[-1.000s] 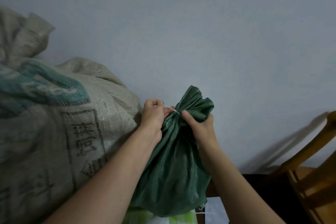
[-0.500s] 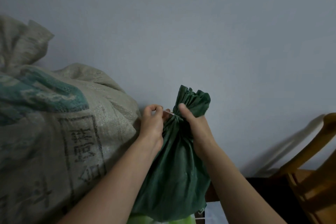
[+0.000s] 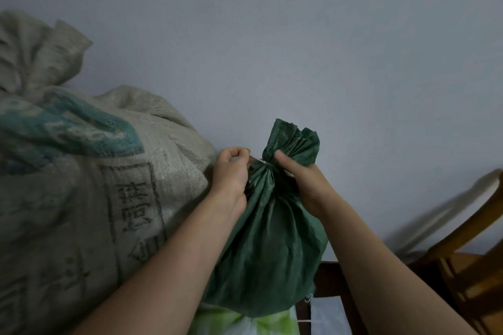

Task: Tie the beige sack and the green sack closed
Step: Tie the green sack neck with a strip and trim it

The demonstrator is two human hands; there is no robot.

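The green sack (image 3: 268, 253) stands upright between both hands, its gathered neck vertical: the right hand (image 3: 304, 182) grips that neck from its own side, while the left hand (image 3: 231, 171), just beside it, pinches the white tie (image 3: 260, 162), apparently ready to pull sideways.

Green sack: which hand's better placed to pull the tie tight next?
Left, probably. The left hand pinches the white string beside the gathered neck of the green sack; the right hand grips that neck, holding it bunched.
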